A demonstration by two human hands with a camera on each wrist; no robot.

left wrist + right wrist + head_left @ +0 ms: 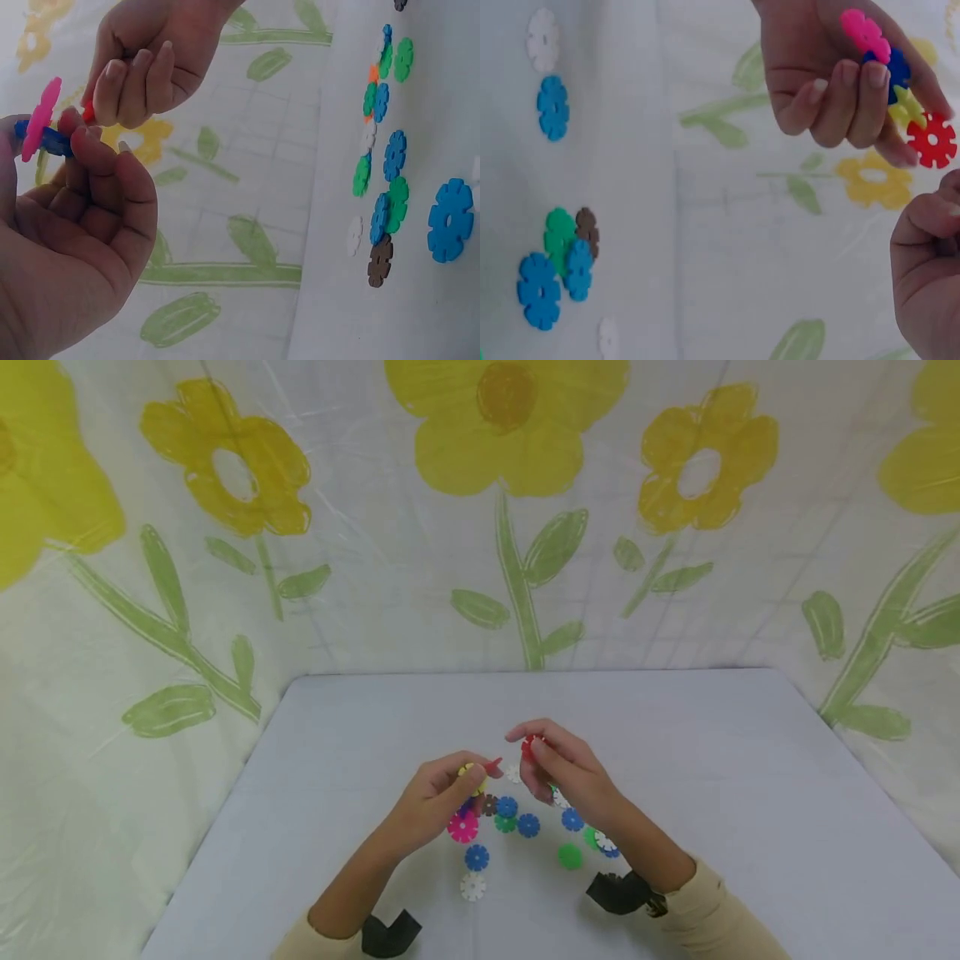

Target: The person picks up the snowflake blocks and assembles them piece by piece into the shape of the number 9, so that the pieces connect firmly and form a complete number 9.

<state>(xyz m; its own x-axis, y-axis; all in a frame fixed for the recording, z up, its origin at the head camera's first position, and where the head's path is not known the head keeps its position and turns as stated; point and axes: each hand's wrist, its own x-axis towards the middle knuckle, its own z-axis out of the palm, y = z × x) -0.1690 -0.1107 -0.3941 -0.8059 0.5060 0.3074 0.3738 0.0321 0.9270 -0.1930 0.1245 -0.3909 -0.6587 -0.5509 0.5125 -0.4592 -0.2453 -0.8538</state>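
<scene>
My left hand (431,802) grips a short chain of notched plastic discs, held up over the table. In the right wrist view the chain runs from a pink disc (865,34) through a dark blue disc (898,73) and a yellow disc (907,109) to a red disc (932,140). The fingers cover part of the blue and yellow ones. Just to the right, my right hand (573,768) pinches a second red disc (531,746) between thumb and fingers, apart from the chain in the head view.
Loose discs lie on the white table (337,735) below the hands, among them a white disc (473,886), a blue disc (477,857), a brown disc (380,261) and a bright green disc (570,857). Behind the table hangs a flower-printed curtain (375,593).
</scene>
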